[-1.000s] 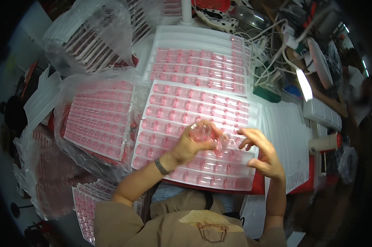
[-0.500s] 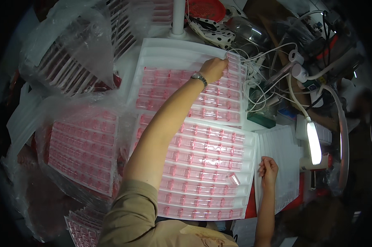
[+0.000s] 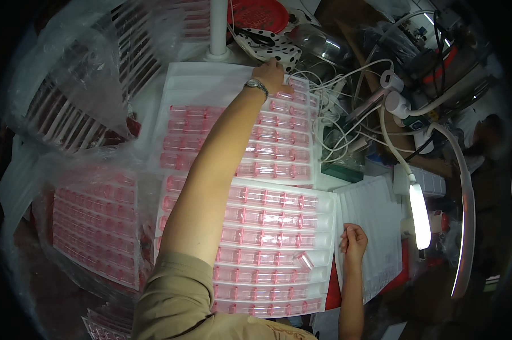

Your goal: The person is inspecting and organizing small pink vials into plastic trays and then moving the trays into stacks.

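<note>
At the far edge of the back white ribbed tray (image 3: 182, 75), my left hand (image 3: 272, 78) lies over the top row. Its thumb is spread from the fingers and touches the clear pink pieces (image 3: 292, 93); the fingertips are partly hidden. My right hand (image 3: 353, 241) is held beside the front tray (image 3: 323, 238), with curled fingers; whatever is in them, if anything, is hidden. Rows of clear pink rectangular pieces (image 3: 270, 218) fill much of the front tray. One loose piece (image 3: 305, 260) lies tilted across its row there.
A stack of white ribbed trays (image 3: 375, 226) lies right of the front tray. Plastic-wrapped trays (image 3: 97, 226) of pink pieces stand left. White cables (image 3: 338, 130), a lit lamp (image 3: 419, 215), a white post (image 3: 218, 34) and a red basket (image 3: 259, 16) surround the far side.
My left hand has moved left and toward the tray's far edge, its thumb now apart from the fingers. My right hand keeps its curled pose. The whole view has shifted.
</note>
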`<control>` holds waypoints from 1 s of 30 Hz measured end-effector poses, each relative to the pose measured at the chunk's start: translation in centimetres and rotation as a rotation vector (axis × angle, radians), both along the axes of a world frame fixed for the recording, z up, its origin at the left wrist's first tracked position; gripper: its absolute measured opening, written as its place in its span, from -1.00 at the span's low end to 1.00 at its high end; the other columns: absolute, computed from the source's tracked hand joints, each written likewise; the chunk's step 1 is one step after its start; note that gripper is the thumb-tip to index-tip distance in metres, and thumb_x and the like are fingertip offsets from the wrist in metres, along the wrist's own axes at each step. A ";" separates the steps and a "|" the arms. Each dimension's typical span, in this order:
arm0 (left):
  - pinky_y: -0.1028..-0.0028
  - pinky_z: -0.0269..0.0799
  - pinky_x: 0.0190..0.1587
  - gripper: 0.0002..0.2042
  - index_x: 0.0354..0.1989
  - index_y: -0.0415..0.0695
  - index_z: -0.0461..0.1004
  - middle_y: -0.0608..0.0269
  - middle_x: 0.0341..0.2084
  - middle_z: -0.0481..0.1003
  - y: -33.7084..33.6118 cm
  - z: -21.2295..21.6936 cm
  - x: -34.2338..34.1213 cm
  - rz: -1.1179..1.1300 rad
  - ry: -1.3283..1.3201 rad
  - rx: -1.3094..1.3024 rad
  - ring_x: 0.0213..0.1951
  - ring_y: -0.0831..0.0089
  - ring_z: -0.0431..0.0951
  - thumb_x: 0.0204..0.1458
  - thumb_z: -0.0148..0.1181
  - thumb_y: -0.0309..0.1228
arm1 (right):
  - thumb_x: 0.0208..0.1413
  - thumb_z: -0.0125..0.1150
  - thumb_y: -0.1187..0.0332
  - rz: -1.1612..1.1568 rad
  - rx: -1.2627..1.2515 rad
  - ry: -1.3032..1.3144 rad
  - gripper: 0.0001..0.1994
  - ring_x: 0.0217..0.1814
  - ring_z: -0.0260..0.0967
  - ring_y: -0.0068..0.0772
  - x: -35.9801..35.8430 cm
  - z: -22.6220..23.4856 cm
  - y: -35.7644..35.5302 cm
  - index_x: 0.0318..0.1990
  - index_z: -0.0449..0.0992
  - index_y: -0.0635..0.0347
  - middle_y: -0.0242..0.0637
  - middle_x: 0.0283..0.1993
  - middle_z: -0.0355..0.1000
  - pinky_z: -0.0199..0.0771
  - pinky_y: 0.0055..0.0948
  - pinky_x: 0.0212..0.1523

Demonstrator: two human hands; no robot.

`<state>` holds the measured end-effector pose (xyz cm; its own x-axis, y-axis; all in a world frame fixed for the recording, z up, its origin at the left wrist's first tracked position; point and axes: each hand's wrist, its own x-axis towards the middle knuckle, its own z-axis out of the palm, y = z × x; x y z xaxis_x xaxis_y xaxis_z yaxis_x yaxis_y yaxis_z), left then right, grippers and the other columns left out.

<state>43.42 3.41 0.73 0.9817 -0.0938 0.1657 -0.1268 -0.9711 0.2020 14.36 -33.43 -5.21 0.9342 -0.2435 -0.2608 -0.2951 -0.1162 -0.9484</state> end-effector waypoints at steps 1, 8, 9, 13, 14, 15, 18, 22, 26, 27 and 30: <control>0.25 0.40 -0.07 -0.32 0.01 -0.23 0.35 0.00 0.01 0.26 -0.3 -0.1 -0.1 -0.005 -0.002 -0.002 -0.05 0.09 0.44 -0.14 0.19 0.10 | 0.15 0.06 0.37 -0.005 -0.002 -0.002 -0.86 -0.76 0.05 -0.75 0.1 0.1 -0.2 -0.31 0.47 0.26 -0.46 -0.60 0.31 -0.02 -0.71 -0.80; 0.21 0.33 0.02 -0.27 -0.06 -0.42 0.32 -0.15 -0.03 0.24 -1.0 -1.1 -0.3 0.298 0.069 -0.689 0.05 0.02 0.33 -0.03 -0.01 0.16 | 0.16 0.04 0.37 0.021 -0.049 -0.049 -0.84 -0.74 0.07 -0.75 -0.4 0.0 0.3 -0.30 0.47 0.28 -0.45 -0.58 0.31 -0.01 -0.71 -0.78; 0.19 0.33 0.00 -0.28 -0.08 -0.44 0.31 -0.17 -0.06 0.25 -1.4 -1.0 -0.4 0.203 0.188 -0.750 0.01 -0.01 0.36 -0.01 -0.03 0.15 | 0.16 0.05 0.37 0.019 -0.042 -0.043 -0.85 -0.73 0.08 -0.74 -0.6 0.0 0.3 -0.29 0.47 0.27 -0.44 -0.57 0.32 0.00 -0.71 -0.77; 0.11 0.22 0.09 -0.25 0.04 -0.50 0.15 -0.40 0.07 0.14 -4.2 -0.7 -3.4 0.481 -0.103 -0.758 0.02 -0.23 0.32 0.03 -0.07 0.11 | 0.16 0.05 0.36 0.055 0.095 -0.068 -0.84 -0.67 0.17 -0.72 -1.6 0.2 -2.8 -0.24 0.47 0.28 -0.40 -0.52 0.37 0.13 -0.73 -0.68; 0.10 0.21 0.10 -0.24 0.03 -0.50 0.14 -0.45 0.06 0.13 -4.1 -0.5 -4.4 0.501 -0.058 -0.816 0.03 -0.27 0.28 0.02 -0.05 0.11 | 0.15 0.06 0.37 0.094 -0.025 -0.167 -0.83 -0.61 0.24 -0.68 -2.2 0.9 -4.0 -0.22 0.47 0.30 -0.38 -0.48 0.39 0.20 -0.71 -0.62; 0.11 0.24 0.07 -0.25 0.01 -0.49 0.16 -0.42 0.02 0.17 -3.2 -0.7 -5.0 0.474 -0.034 -0.808 0.00 -0.26 0.31 0.01 -0.03 0.11 | 0.13 0.07 0.38 0.134 -0.146 -0.261 -0.81 -0.55 0.30 -0.64 -3.2 1.9 -5.2 -0.19 0.47 0.32 -0.36 -0.44 0.42 0.27 -0.69 -0.56; 0.18 0.31 -0.01 -0.31 -0.01 -0.46 0.24 -0.33 -0.09 0.29 -4.0 -0.4 -9.9 0.194 -0.201 -0.678 -0.09 -0.09 0.39 0.03 0.00 0.07 | 0.10 0.10 0.28 0.070 -1.163 -0.222 -0.68 -0.18 0.31 -0.21 -6.8 4.6 -12.1 -0.07 0.40 0.32 -0.09 -0.16 0.37 0.39 -0.32 -0.23; 0.37 0.40 -0.21 -0.63 -0.15 -0.28 0.42 0.03 -0.29 0.46 -9.4 2.9 -21.4 -0.218 -0.073 -0.929 -0.25 0.26 0.49 0.04 0.14 -0.19 | 0.10 0.04 0.23 0.147 -1.473 0.160 -0.62 0.06 0.15 0.07 -8.6 1.9 -16.9 0.02 0.37 0.26 0.00 0.03 0.27 0.29 -0.13 0.00; 0.32 0.38 -0.26 -0.77 -0.34 -0.22 0.47 0.10 -0.42 0.42 -15.4 3.3 -31.3 -0.612 -0.190 -0.644 -0.33 0.16 0.45 -0.09 0.23 -0.32 | 0.01 0.12 0.39 0.159 -1.396 0.045 -0.73 0.06 0.16 0.02 -8.4 3.0 -16.7 -0.12 0.46 0.27 -0.06 -0.01 0.31 0.31 -0.16 -0.04; 0.31 0.34 -0.29 -0.79 -0.38 -0.18 0.47 0.15 -0.44 0.40 -16.2 2.5 -33.4 -0.658 -0.181 -0.571 -0.36 0.20 0.42 -0.13 0.25 -0.32 | -0.04 0.14 0.45 0.182 -1.331 -0.069 -0.77 0.00 0.21 -0.04 -8.1 2.5 -17.2 -0.18 0.48 0.28 -0.11 -0.05 0.35 0.33 -0.21 -0.08; 0.38 0.25 -0.25 -0.79 -0.39 -0.16 0.47 0.20 -0.39 0.39 -18.9 1.0 -38.7 -0.659 -0.067 -0.314 -0.29 0.29 0.38 -0.17 0.27 -0.33 | -0.11 0.17 0.55 0.089 -1.075 -0.241 -0.80 -0.13 0.31 -0.15 -7.1 2.1 -18.0 -0.25 0.51 0.29 -0.18 -0.14 0.40 0.36 -0.32 -0.16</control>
